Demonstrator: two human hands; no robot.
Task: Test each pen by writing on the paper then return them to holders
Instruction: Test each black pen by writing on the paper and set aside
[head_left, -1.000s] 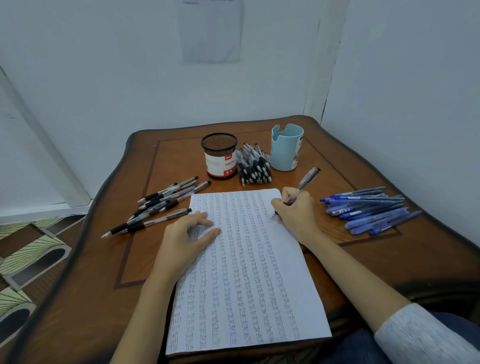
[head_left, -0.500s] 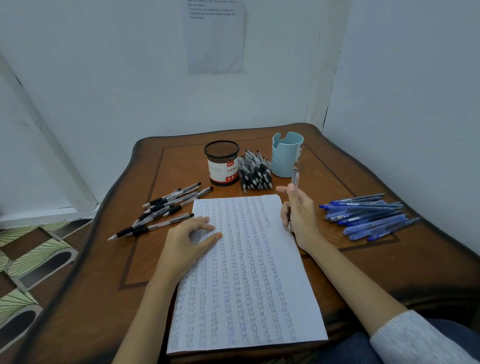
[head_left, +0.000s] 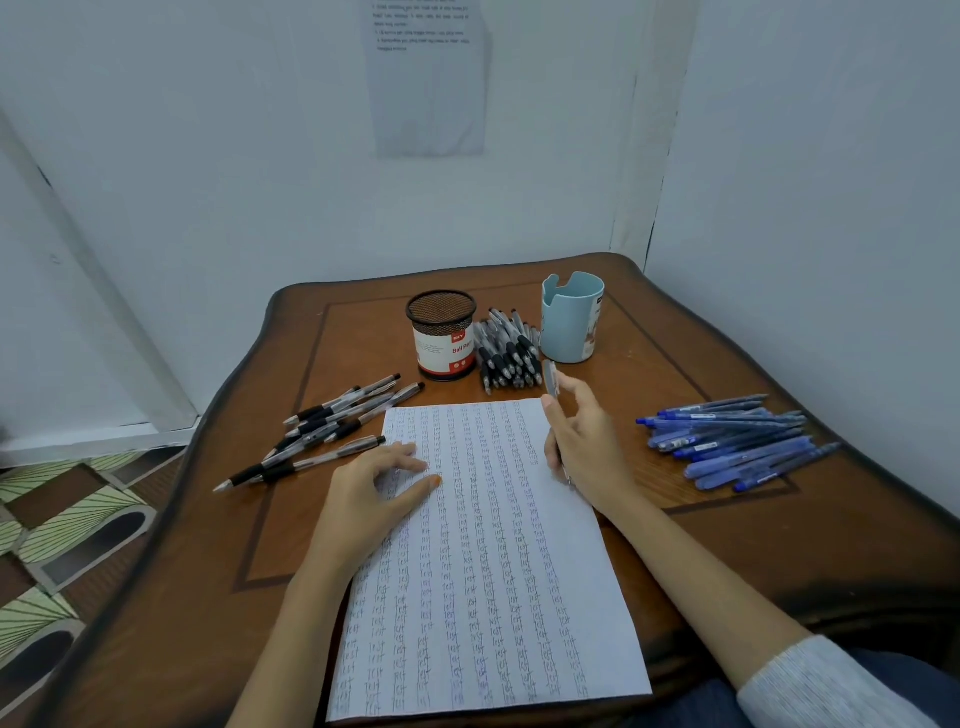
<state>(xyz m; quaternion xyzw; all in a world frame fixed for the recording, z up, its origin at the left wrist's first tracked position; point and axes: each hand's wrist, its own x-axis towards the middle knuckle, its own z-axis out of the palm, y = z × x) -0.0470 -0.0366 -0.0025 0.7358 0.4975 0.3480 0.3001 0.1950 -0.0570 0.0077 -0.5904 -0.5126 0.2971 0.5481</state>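
**Editor:** What are the hands doing?

**Photographer:** The right hand (head_left: 587, 452) has its fingers curled round a pen (head_left: 551, 379). The barrel is nearly upright, its top end pokes above the fingers, and the tip points back toward the wrist over the right edge of the paper (head_left: 493, 571). The left hand (head_left: 374, 493) lies flat with fingers spread, pinning the sheet's upper left corner to the desk (head_left: 779, 545).

**Editor:** And the holders?

**Photographer:** The mesh holder (head_left: 441, 332) and the blue holder (head_left: 571, 322) stand at the far side. The stacked black pens (head_left: 506, 358) lie between them, close against both. No pen shows above either rim. The held pen's top is just beside the blue holder's base.

**Editor:** What could go wrong from here?

**Photographer:** As I read it, this pen is about to be put away. Three risks:
- **Wrong place:** scattered black pens (head_left: 332, 421) lie left of the sheet and blue pens (head_left: 737, 441) lie right. I cannot tell the held pen's ink colour, so it could go into the wrong holder or pile.
- **Knocked stack:** a hurried reach could clip the stack and roll pens across the desk.
- **Stray mark:** with the tip turned inward, a careless swing might streak the page or the palm.
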